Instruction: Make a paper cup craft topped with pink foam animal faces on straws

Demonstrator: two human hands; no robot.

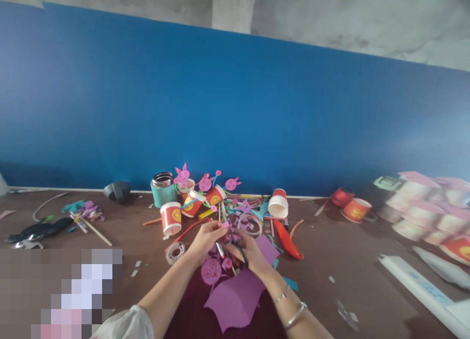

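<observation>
Black scissors point(242, 254) lie in the right hand point(251, 251), fingers curled round them; the left hand point(206, 237) pinches pink paper point(225, 225).

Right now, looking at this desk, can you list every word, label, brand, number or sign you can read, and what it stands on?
None can be read.
Front red-and-white cup: yellow print, too small.
Two tilted cups behind it: yellow print, too small.
Red cup farther right: yellow print, too blurred.
Long white block: bluish marks, too blurred to tell if they are text.
</observation>
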